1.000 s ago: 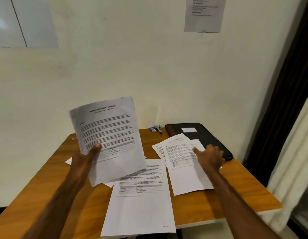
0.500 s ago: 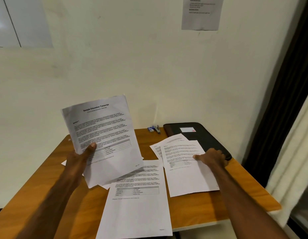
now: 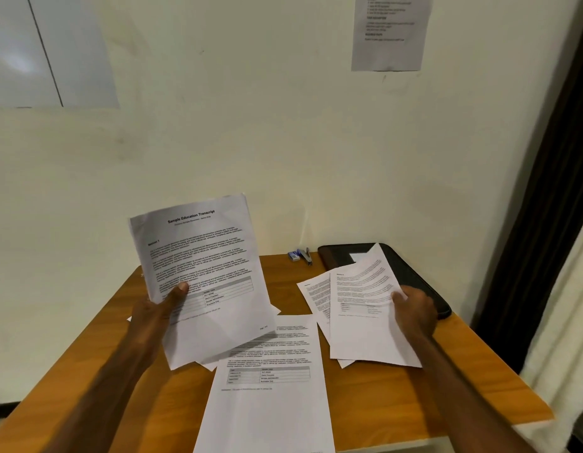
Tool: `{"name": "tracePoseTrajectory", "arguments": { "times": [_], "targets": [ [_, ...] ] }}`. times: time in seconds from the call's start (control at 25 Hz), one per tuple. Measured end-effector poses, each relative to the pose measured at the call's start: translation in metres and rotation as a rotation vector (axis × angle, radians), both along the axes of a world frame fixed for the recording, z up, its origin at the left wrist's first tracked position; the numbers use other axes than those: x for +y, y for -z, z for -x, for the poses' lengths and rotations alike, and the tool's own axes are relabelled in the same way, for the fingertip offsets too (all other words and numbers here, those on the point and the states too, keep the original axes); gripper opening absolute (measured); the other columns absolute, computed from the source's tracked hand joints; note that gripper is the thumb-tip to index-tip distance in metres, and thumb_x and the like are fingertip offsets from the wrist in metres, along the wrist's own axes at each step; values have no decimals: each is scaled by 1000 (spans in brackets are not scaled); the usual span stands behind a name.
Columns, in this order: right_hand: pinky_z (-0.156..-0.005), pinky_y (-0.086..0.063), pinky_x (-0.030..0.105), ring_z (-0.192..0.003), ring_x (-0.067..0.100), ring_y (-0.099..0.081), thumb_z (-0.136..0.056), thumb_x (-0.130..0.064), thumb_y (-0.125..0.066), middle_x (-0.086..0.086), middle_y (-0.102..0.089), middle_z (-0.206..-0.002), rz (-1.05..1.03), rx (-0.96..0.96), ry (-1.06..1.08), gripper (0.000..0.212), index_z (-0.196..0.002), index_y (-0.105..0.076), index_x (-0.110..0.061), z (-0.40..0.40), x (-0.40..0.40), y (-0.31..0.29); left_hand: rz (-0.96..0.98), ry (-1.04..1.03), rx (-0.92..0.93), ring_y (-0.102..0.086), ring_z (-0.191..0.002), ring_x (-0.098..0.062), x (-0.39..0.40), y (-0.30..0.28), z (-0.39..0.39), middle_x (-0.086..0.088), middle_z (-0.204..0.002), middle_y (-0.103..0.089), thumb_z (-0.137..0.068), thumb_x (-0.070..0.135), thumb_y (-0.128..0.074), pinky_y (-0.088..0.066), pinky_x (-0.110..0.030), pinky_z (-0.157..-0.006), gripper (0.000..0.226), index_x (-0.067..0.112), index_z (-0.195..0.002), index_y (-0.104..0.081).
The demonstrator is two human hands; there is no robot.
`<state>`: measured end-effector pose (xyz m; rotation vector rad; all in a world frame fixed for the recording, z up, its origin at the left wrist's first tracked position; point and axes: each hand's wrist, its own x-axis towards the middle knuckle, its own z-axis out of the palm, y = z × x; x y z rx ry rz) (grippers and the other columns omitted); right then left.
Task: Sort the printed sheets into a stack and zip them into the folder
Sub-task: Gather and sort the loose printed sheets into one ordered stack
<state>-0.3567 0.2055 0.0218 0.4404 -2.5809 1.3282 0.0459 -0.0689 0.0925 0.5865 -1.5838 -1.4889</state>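
My left hand [image 3: 158, 313] grips a printed sheet headed "Sample Education Transcript" [image 3: 202, 266], held up above the left part of the wooden table [image 3: 398, 407]. My right hand [image 3: 416, 310] pinches the right edge of another printed sheet [image 3: 365, 325] and holds it lifted and tilted over a further sheet [image 3: 314, 294] lying on the table. One more sheet [image 3: 270, 403] lies flat at the front middle. A black zip folder [image 3: 411, 273] lies at the back right, partly covered by the lifted sheet.
A small stapler and a blue staple box [image 3: 300, 255] sit by the wall behind the sheets. A corner of another sheet [image 3: 129, 318] pokes out under my left arm. A notice [image 3: 390, 31] is taped to the wall. A curtain [image 3: 564, 322] hangs at the right.
My right hand has taken hold of the right-hand sheet and raised its far edge off the table over the folder. My left hand still holds its sheet up.
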Motion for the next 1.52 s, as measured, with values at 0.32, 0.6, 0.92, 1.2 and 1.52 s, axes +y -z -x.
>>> {"name": "tracePoseTrajectory", "arguments": {
  "times": [0.32,0.6,0.92,1.2,1.52],
  "targets": [
    [-67,-58,22,-82,12,-77,-93,-31,-74,-3,-80,-97,554,-298,-526,19,-110,-75,-22,-38,-5,-76,-55,135,-34,-74,-104,-47,-14,-25,-12,-21,-118,-75,-59,58,-94,-55,-70,-94,86,16,-126,-61],
    [-70,-64,30,-89,23,-78,-91,-24,-75,4,-81,-101,765,-428,-649,23,-112,-73,-13,-57,-34,-100,-42,110,-48,-79,-89,-39,-19,-34,-22,-18,-106,-79,-98,19,-65,-67,-41,-67,37,5,-132,-56],
    [-71,-63,30,-94,26,-78,-90,-22,-76,10,-79,-109,801,-450,-680,32,-118,-72,-7,-66,-41,-99,-83,101,-45,-79,-90,-39,-19,-31,-32,-20,-109,-79,-99,17,-64,-67,-39,-66,42,2,-137,-55],
    [-77,-65,35,-98,29,-77,-90,-26,-76,4,-80,-105,744,-458,-679,29,-116,-73,-14,-78,-51,-92,-79,155,7,-75,-105,-44,-9,-30,-18,-23,-123,-74,-102,24,-63,-65,-54,-83,40,8,-138,-54],
    [-89,-62,48,-103,34,-75,-93,-21,-72,13,-77,-114,738,-644,-821,34,-126,-69,-11,-131,-93,-89,-35,8,-79,-81,-81,-28,22,-28,32,-4,-95,-83,-103,40,-57,-66,-36,-67,30,13,-113,-67]
  ]
}}
